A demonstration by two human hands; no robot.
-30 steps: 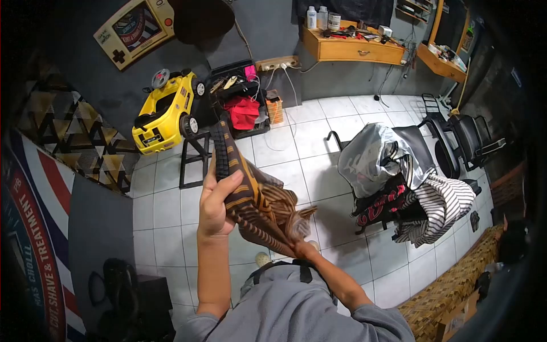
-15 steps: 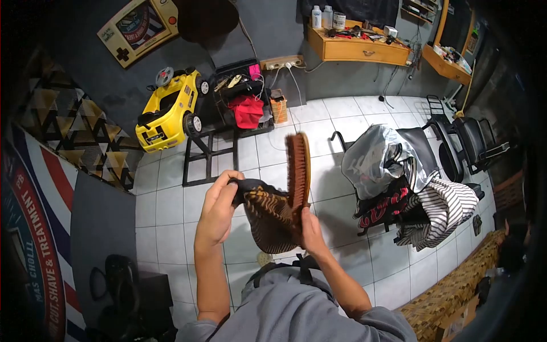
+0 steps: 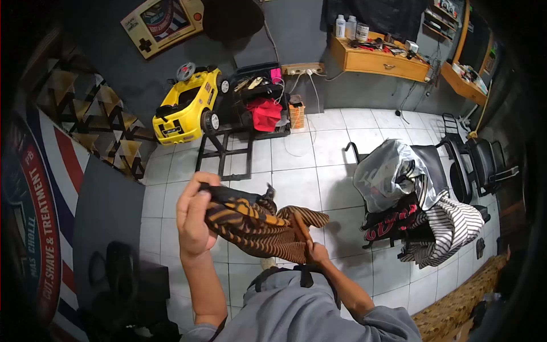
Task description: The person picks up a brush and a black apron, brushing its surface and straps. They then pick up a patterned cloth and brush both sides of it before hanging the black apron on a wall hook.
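A black and orange-brown patterned cloth (image 3: pixel 250 231) hangs in front of my body, spread out to the right. My left hand (image 3: pixel 194 216) is closed on its dark upper left edge, thumb on top. My right hand (image 3: pixel 317 252) is wrapped round the lower end of a wooden brush (image 3: pixel 302 228), low and near my waist. The brush lies tilted against the right part of the cloth. Its bristles are mostly hidden from view in the cloth's folds.
A black chair beside me on the right bears a clear plastic bag (image 3: pixel 382 171) and a striped cloth (image 3: pixel 456 222). Ahead stand a yellow toy car (image 3: pixel 188 105), a black metal frame (image 3: pixel 225 151) and an open case with a red cloth (image 3: pixel 265 114). A wooden drawer shelf (image 3: pixel 382 60) hangs on the wall.
The brush has swung down from upright to lie against the cloth. My left hand has moved left, and the cloth has stretched out and flared to the right. The view has shifted slightly.
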